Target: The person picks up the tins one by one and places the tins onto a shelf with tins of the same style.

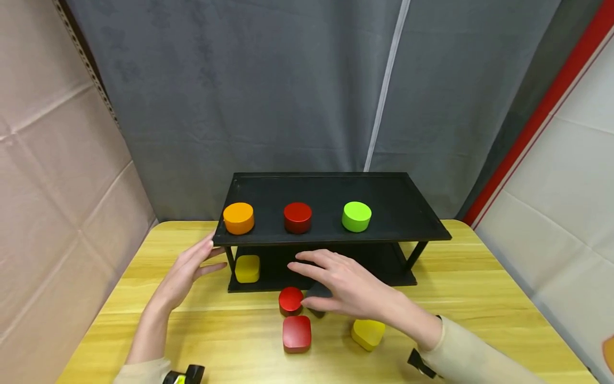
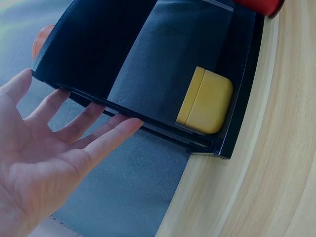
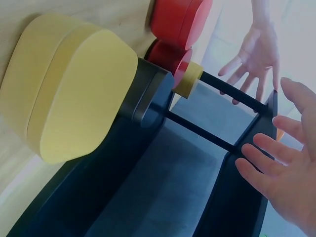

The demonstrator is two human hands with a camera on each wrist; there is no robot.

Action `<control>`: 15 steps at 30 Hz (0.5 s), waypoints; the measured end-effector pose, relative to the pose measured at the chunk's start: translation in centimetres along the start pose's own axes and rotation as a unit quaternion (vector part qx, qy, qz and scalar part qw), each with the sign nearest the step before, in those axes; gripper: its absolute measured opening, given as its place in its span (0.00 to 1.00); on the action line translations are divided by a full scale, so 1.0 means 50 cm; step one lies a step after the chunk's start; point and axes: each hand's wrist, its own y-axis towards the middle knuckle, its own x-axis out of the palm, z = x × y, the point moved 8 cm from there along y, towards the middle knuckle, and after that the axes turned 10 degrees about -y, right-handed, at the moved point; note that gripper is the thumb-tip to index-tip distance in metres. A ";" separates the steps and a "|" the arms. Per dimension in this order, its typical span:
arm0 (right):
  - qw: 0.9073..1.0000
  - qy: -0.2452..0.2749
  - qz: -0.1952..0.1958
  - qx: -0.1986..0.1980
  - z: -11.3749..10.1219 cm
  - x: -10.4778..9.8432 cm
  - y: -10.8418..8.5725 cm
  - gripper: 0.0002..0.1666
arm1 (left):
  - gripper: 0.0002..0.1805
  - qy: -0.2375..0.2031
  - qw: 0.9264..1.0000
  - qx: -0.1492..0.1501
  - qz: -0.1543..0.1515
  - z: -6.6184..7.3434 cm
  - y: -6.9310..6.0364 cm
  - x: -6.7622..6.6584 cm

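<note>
A two-tier black shelf (image 1: 326, 208) stands on the table. My left hand (image 1: 184, 269) touches the left side of its upper tier, fingers extended; the left wrist view shows the fingertips (image 2: 131, 126) along the black edge. My right hand (image 1: 342, 282) is in front of the shelf, fingers spread and holding nothing. Beneath it a dark box (image 1: 317, 294) is partly hidden, beside a round red box (image 1: 290, 301). Nearer me lie a squarish red box (image 1: 297, 334) and a yellow box (image 1: 368, 333). A yellow squarish box (image 1: 247, 269) sits at the lower tier's left end.
On the upper tier stand an orange round box (image 1: 239, 218), a dark red round box (image 1: 298, 218) and a green round box (image 1: 356, 217). A grey curtain (image 1: 288, 96) hangs behind the wooden table (image 1: 479, 298). Pale fabric walls (image 1: 57, 186) flank both sides.
</note>
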 end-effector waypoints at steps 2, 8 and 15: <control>1.000 0.004 -0.008 0.004 0.001 0.006 0.003 0.38 | 0.31 0.002 1.000 -0.002 0.001 -0.001 0.001 0.000; 0.999 0.019 -0.038 0.019 0.004 0.030 0.014 0.36 | 0.31 0.006 1.000 -0.008 0.002 -0.001 0.002 0.000; 0.996 0.036 -0.075 0.033 0.008 0.063 0.027 0.35 | 0.31 0.005 1.000 -0.005 -0.002 0.000 0.002 0.001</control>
